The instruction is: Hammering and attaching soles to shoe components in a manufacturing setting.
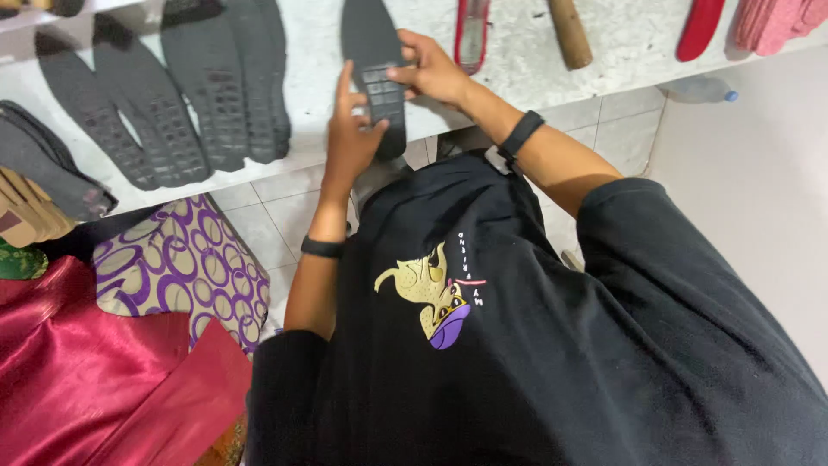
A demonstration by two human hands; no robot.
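Two hands meet on one dark shoe sole [377,78] that lies lengthwise on the pale speckled worktop [517,60], its heel end hanging over the front edge. The left hand [349,134] has its fingers closed against the sole's left side and underside near the heel, index finger stretched up along the edge. The right hand [431,71] comes in from the far side, thumb and fingertips pinched on the ribbed tread block at mid-length. Both hands are clamped on the sole, not open.

The sole looks like moulded rubber: light, thin, probably bendy along its length and stiffer across the grooved tread. Its matte surface should not be slippery, and it seems hard to damage. The edges at the waist and heel, where the hands sit now, look like the surest places to hold, since a grip at the toe alone would likely let it droop.

Further left, several grey soles [198,95] lie tread-up in a row, some overlapping. At the far left edge tan strips [26,211] are stacked. Beyond the right hand lie a red-rimmed tool [472,34], a wooden handle [570,33] and red and pink pieces [700,28]. A clear bottle with a blue cap [700,89] lies below the counter's right end; I cannot tell its contents. No other container shows. Below left sit purple patterned cloth [185,267] and red satin fabric [78,371].
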